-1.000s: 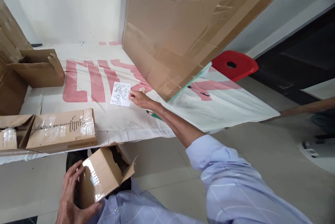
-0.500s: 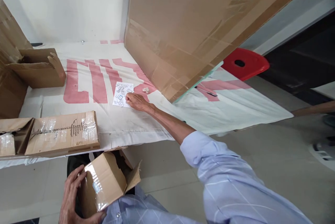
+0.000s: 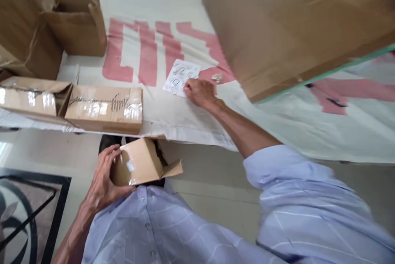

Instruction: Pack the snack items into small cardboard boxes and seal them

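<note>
While the left hand [image 3: 103, 179] grips a small carton [image 3: 138, 159] just above the lap, its fingers spread over the carton's left side and its thumb along the near edge, the carton's open end, with one flap jutting out, faces right. Whatever bears the carton from below is hidden. Beyond it, two taped boxes [image 3: 103, 105] lie end to end along the front edge of the cloth-covered worktop [image 3: 166, 115].

The right hand [image 3: 200, 91] rests at the near right corner of a white sheet [image 3: 179, 72] marked with small outlines. The sheet lies leftward and slightly away from these fingers, flat and roughly square, with no evident long axis; the left hand is well apart from it. The right fingers are curled together; whether they pinch anything cannot be told.

Just right of the right hand is a pale scrap [image 3: 217, 78]. Red lettering [image 3: 147, 56] crosses the wrinkled cloth behind. Farther off stand a large cardboard panel [image 3: 302, 29] at right and an open-topped box [image 3: 77, 33] at left.
</note>
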The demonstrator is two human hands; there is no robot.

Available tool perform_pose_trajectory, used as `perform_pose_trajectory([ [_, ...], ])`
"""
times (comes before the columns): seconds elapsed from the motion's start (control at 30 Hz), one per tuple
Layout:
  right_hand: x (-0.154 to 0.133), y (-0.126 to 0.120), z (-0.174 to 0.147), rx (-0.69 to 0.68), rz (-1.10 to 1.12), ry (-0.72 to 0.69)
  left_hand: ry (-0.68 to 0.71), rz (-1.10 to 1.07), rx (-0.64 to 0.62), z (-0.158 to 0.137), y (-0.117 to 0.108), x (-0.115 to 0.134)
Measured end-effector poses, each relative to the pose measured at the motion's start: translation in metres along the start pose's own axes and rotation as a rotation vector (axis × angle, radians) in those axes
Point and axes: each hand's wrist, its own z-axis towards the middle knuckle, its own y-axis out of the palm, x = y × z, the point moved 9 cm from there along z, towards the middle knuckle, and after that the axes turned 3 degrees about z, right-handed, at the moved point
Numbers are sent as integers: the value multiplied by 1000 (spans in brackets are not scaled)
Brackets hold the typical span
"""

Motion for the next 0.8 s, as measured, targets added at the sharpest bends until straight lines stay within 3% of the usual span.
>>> perform_pose_trajectory([
  [0.13, 2, -15, -18, 184, 60, -64, -19, -8, -41, -6, 0, 1],
  [0.27, -27, -39, -61, 299, 240, -188, -44, -1, -99, -12, -2, -5],
  [0.53, -143, -57, -161, 61, 661, -517, -74, -25, -131, -13, -4, -6],
  [0.67, -172, -62, -181, -17, 733, -615, -96, -14, -148, -17, -8, -10],
  [0.8, -186, -42, -197, -199, 758, -648, -195, 22, -165, -27, -14, -37],
])
